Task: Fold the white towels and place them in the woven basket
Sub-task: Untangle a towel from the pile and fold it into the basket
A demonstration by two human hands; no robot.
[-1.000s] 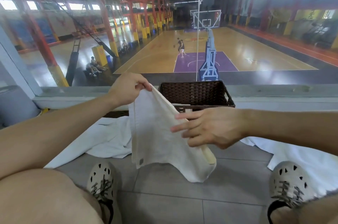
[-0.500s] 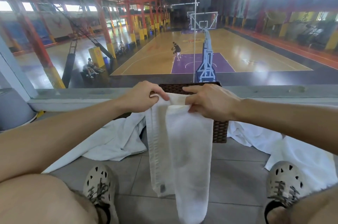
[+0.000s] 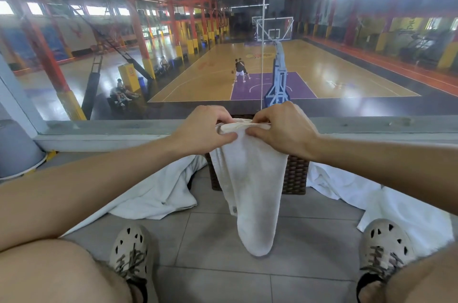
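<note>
The white towel [image 3: 250, 191] is hanging in a long strip over the floor [image 3: 210, 253] between your feet. Your left hand [image 3: 205, 133] and right hand [image 3: 282, 133] are each pinching its top edge in a narrow grip, close together. Be matching the corners while halving it, judging the drop into the woven basket [image 3: 296, 174] just behind

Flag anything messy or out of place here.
One crumpled white towel lies on the grey tile floor left of the dark woven basket, a second crumpled towel right of it. The hanging white towel pinched by the left hand and right hand is uneven: one layer ends well above the other.
</note>
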